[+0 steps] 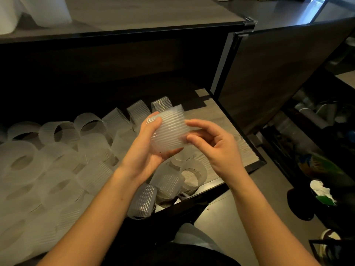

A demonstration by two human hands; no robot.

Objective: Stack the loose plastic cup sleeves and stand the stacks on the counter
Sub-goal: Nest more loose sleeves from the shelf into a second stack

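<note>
A ribbed translucent cup sleeve (pixel 168 129) lies sideways between both hands above the lower shelf. My left hand (pixel 146 148) grips it from the left, thumb under and fingers over the top. My right hand (pixel 213 144) pinches its right rim with curled fingers. Many loose sleeves (pixel 63 156) lie scattered over the shelf (pixel 232 131) below and to the left. Stacks of sleeves (pixel 48 10) stand on the counter (pixel 153 14) at the top left.
An open cabinet door (pixel 278 73) stands to the right of the shelf. Beyond it a dark side compartment holds assorted clutter (pixel 317 169). The shelf's front edge (pixel 207 189) runs below my hands, with floor beneath.
</note>
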